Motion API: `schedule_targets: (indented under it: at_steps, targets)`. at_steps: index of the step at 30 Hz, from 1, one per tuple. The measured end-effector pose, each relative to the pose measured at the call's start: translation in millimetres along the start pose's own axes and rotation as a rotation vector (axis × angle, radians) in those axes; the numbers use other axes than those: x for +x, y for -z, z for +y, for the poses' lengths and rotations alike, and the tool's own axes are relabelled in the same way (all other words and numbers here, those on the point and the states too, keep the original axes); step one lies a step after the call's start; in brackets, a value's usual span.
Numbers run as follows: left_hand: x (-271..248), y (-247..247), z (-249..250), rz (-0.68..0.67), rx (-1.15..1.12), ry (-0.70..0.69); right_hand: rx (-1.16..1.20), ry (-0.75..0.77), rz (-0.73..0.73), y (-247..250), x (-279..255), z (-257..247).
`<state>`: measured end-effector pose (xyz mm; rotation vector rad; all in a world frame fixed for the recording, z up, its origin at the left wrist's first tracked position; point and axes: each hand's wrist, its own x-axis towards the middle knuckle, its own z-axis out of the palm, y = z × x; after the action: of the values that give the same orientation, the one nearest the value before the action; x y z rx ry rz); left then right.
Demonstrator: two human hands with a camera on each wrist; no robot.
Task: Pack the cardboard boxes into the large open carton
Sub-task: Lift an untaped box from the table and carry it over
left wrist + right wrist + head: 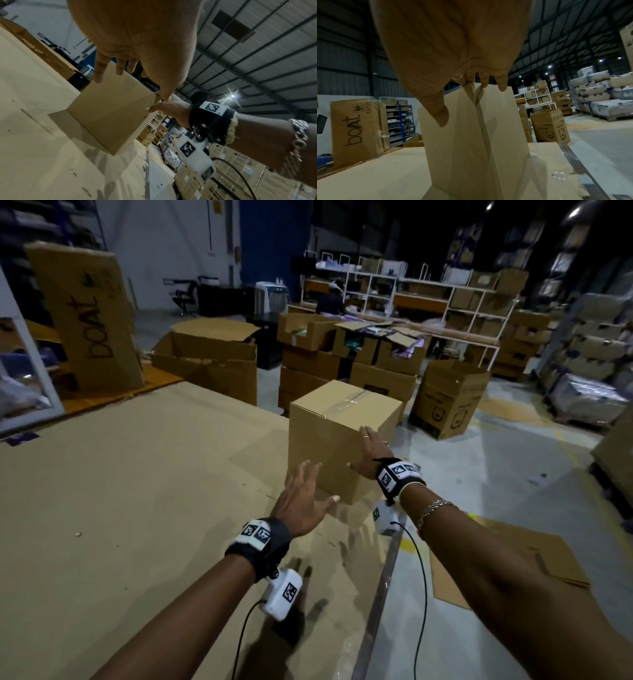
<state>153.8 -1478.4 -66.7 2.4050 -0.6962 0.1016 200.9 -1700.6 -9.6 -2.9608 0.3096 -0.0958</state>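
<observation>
Two hands are out in front of you at the sealed cardboard box (337,436), which stands upright near the right edge of the cardboard-covered worktop (137,491), its taped seam running across the top. Your right hand (368,453) lies flat against the box's right face, fingers straight and reaching up to the top edge; from the right wrist view the fingertips (485,82) sit at the top of the tape line, and the grip is loose, wrapped round nothing. Your left hand (303,501) is spread wide just short of the box's near left face, fingers apart and straight; whether it touches the cardboard cannot be told. Its grip holds nothing.

Off the worktop, on the floor beyond the box, an open printed carton (448,400) stands with its flaps up, well apart from the box. Left of you a tall carton marked "boat" (85,316) stands at the far side of the worktop. Stacked cartons (346,361) and white shelving (421,299) fill the background.
</observation>
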Motion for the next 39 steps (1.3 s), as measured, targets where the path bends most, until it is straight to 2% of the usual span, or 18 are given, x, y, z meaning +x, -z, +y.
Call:
schedule_targets:
  at_steps: [3,6,11,16,24,27,30,32,34,37,39]
  targets:
    - [-1,-4,-5,0.001,-0.002,0.01,0.043,-0.003,0.084,-18,0,2]
    - [-3,-5,-10,0.007,0.003,0.021,0.029,0.103,0.214,-35,-21,1]
    - [-9,3,-15,0.042,-0.01,0.061,-0.009,0.286,0.307,-70,-81,-12]
    - [-19,16,-33,0.101,0.023,0.09,0.025,0.302,0.255,-101,-126,-16]
    - [-52,8,-67,0.019,0.032,0.17,0.076,0.258,0.2,-130,-171,-18]
    - [-58,12,-75,0.082,0.025,0.178,0.245,0.226,0.372,-114,-174,-31]
    - [-57,21,-76,0.219,0.024,0.178,0.379,0.198,0.624,-75,-161,-49]
    - [-55,27,-73,0.311,0.091,0.16,0.411,0.179,0.723,-46,-147,-60]
    - [-54,30,-69,0.355,0.182,0.14,0.447,0.15,0.712,-35,-136,-68]
    - [-52,35,-65,0.352,0.223,0.13,0.531,0.057,0.503,-50,-133,-79]
    - [-47,42,-66,0.304,0.207,0.16,0.617,0.032,0.436,-66,-138,-82]
